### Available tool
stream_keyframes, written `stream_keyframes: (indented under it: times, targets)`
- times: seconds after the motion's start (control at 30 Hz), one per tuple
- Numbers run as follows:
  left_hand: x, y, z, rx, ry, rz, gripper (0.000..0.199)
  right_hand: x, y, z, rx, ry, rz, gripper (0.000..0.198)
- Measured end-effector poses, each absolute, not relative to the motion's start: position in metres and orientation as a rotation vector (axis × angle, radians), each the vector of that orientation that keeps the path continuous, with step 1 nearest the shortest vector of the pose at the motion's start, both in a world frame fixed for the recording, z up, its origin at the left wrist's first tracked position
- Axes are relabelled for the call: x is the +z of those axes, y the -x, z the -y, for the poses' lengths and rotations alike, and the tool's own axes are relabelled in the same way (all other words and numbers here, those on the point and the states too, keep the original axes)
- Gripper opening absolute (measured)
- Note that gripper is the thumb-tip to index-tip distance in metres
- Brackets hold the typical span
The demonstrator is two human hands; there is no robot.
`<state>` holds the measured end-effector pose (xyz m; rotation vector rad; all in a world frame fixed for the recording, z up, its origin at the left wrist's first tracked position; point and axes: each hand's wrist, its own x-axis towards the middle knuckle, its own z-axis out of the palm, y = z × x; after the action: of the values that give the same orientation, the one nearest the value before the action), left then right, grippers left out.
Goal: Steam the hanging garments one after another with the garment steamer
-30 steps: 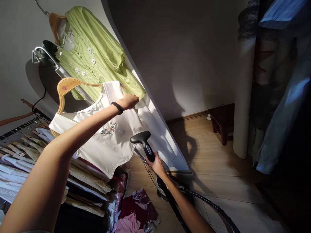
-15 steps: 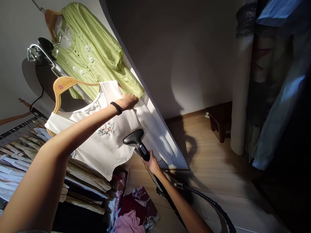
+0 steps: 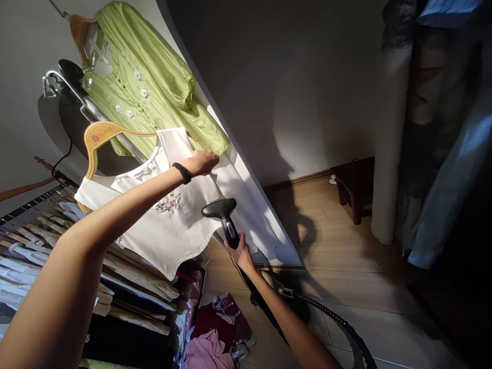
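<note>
A white sleeveless top (image 3: 161, 236) with small embroidered flowers hangs from a wooden hanger (image 3: 94, 138). My left hand (image 3: 203, 163), a black band at its wrist, is closed on the top's edge near the armhole. The handle of a black garment steamer (image 3: 229, 230) is gripped in my right hand (image 3: 239, 252). The steamer's wide head lies against the lower right side of the top, close to its side edge. Behind hangs a light green blouse (image 3: 154, 97) with white flowers, on another hanger.
Many clothes (image 3: 138, 271) hang on a rail at lower left. Folded and bagged garments (image 3: 215, 328) lie on the floor. A black hose (image 3: 330, 312) curves across the floorboards. A dark wooden stool (image 3: 355, 187) stands by the wall, with hanging clothes (image 3: 392, 154) at right.
My right hand has moved the steamer slightly up and to the right, toward the top's side edge. My left hand keeps its hold, and the view has shifted a little.
</note>
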<state>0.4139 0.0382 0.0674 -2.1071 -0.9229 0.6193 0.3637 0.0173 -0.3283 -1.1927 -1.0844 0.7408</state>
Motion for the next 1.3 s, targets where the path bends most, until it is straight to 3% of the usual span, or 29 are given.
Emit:
stream_keyframes:
  times: [0.3, 0.6, 1.03, 1.17, 1.3]
  targets:
    - [0.065, -0.41, -0.038, 0.657, 2.054, 0.887, 0.026, -0.331, -0.375, -0.034, 0.736, 1.191, 1.152, 0.049]
    - [0.068, -0.412, -0.04, 0.657, 2.063, 0.922, 0.025, -0.371, -0.38, -0.024, 0.782, 1.119, 1.277, 0.041]
    - [0.067, -0.413, -0.051, 0.494, 2.018, 0.986, 0.034, -0.407, -0.422, 0.015, 0.744, 1.404, 1.05, 0.044]
    - [0.064, -0.412, -0.059, 0.427, 2.013, 0.952, 0.033, -0.393, -0.447, 0.042, 0.626, 1.472, 0.932, 0.05]
    - [0.063, -0.412, -0.064, 0.402, 2.03, 0.951, 0.037, -0.347, -0.467, 0.061, 0.491, 1.428, 0.993, 0.05]
